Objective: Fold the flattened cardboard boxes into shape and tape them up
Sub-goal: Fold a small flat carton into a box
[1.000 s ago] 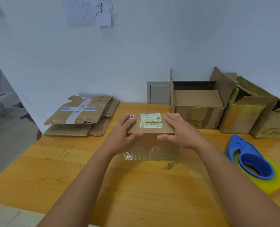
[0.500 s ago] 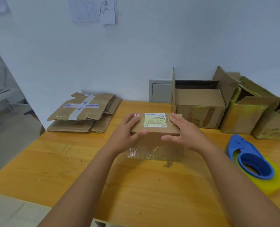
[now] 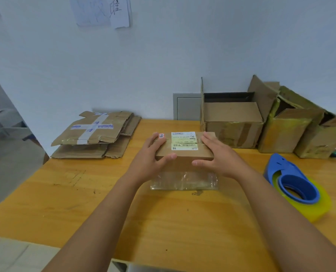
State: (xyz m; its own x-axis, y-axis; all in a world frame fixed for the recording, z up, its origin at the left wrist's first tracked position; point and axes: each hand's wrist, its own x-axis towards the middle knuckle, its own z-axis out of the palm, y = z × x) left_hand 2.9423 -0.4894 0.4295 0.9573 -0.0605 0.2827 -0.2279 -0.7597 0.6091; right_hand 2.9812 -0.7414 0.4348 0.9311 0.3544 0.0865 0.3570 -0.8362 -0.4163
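**Both hands on the closed top of the small box**

The small cardboard box (image 3: 184, 163) stands on the wooden worktop (image 3: 84, 193), roughly midway between the left and right edges and nearer the rear edge than the front. Its top flaps are folded down flat. A white and yellow shipping label (image 3: 184, 140) lies across the top, and a small red sticker (image 3: 161, 135) sits near the top's rear left corner. Clear tape covers the lower part of the front face.

The left hand (image 3: 150, 159) rests on the left end of the box top. Its fingers lie straight across the top surface, and its thumb reaches along the front upper edge. The right hand (image 3: 219, 154) rests in mirror position on the right end, fingers flat on top, thumb against the front upper edge. Neither hand pinches or curls around anything; both are spread and pressed onto the flaps.

The blue tape dispenser (image 3: 292, 181), with its yellowish tape roll, lies on the worktop near the right edge, well apart from the right hand.

A stack of flattened cardboard boxes (image 3: 96, 134) lies at the rear left corner. Three assembled boxes (image 3: 271, 126) with open tops stand in a row along the rear edge at the right, against the wall (image 3: 163, 55). Paper sheets (image 3: 102, 10) hang on the wall above.
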